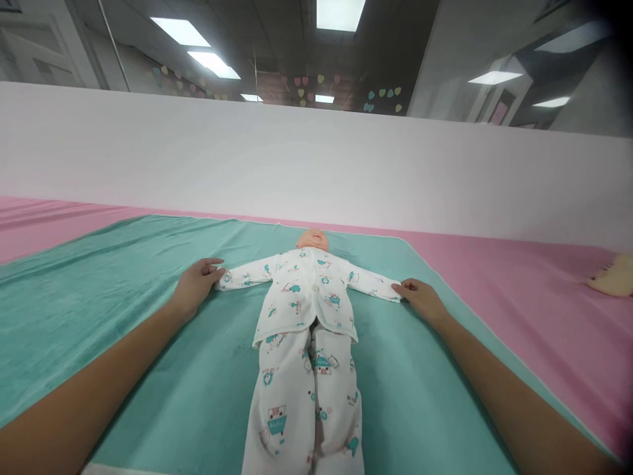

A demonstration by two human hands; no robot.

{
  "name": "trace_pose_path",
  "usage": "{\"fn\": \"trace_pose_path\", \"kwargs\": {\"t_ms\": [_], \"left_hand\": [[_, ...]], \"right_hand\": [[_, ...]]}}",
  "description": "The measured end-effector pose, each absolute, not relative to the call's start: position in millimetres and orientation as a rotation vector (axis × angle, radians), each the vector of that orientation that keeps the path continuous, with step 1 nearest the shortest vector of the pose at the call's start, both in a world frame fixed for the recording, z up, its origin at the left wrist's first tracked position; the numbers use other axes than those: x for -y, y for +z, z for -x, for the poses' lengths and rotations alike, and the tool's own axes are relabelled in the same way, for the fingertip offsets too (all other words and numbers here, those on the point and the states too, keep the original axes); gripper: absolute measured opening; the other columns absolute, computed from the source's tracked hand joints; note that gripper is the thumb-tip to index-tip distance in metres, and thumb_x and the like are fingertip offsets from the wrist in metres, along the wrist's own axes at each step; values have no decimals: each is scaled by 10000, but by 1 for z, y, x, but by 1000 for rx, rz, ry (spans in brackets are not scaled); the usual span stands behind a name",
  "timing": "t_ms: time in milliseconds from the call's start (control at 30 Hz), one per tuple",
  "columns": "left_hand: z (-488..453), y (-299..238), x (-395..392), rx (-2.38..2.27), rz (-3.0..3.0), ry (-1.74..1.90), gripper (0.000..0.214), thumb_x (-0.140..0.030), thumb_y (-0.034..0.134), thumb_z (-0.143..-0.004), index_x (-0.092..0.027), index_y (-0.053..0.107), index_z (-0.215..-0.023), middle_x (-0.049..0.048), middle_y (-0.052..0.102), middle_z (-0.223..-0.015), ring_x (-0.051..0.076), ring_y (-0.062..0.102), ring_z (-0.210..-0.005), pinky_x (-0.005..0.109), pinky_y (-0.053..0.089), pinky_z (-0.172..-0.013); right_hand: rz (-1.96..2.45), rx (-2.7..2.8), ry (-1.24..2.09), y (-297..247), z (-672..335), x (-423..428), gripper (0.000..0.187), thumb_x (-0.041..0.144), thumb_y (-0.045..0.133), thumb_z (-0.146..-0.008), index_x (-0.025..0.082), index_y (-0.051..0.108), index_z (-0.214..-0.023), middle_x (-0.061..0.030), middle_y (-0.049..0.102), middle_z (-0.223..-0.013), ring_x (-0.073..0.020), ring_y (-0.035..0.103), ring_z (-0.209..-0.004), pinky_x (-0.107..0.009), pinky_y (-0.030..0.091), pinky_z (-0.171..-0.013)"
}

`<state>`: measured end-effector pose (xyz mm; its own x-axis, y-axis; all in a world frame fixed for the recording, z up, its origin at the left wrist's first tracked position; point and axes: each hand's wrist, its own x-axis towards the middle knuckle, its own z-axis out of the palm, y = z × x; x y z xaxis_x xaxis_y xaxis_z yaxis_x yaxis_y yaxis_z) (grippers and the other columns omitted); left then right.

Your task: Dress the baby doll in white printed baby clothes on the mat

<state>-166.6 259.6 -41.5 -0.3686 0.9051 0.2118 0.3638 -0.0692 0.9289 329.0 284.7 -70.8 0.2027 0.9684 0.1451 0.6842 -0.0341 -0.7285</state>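
A baby doll point(313, 240) lies on its back on a teal blanket point(208, 382), head toward the far wall. It wears a white printed long-sleeved top point(310, 287) and matching trousers point(284, 402). Both sleeves are stretched out to the sides. At the left sleeve's cuff, my left hand point(198, 285) pinches the fabric between thumb and fingers. My right hand point(419, 297) has its fingers closed on the cuff of the other sleeve. The doll's hands do not show, and its feet lie outside the view.
Pink cloth point(554, 316) extends under and beyond the teal blanket. A white padded wall point(297, 165) runs across the back, with mirror or glass point(277, 59) above it. At the far right edge lies a pale yellow object point(613, 277), partly cut off.
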Motion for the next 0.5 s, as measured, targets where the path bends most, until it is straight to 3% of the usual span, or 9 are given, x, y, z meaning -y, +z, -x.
{"fn": "trace_pose_path", "kwargs": {"t_ms": [233, 500], "left_hand": [[180, -40, -260, -1326, -1026, 1817, 442, -231, 750, -596, -226, 627, -1020, 15, 658, -944, 122, 593, -735, 217, 462, -612], [184, -39, -261, -1433, -973, 1800, 452, -167, 716, -609, -232, 631, -1049, 21, 664, -962, 108, 593, -691, 216, 466, -593]], "right_hand": [[1167, 1011, 1057, -68, -329, -279, 276, 402, 720, -661, 190, 557, -731, -21, 587, -807, -121, 568, -702, -215, 518, -569], [1243, 951, 980, -72, -342, -284, 269, 358, 745, -654, 192, 537, -696, -30, 562, -756, -113, 537, -612, -200, 523, -461]]}}
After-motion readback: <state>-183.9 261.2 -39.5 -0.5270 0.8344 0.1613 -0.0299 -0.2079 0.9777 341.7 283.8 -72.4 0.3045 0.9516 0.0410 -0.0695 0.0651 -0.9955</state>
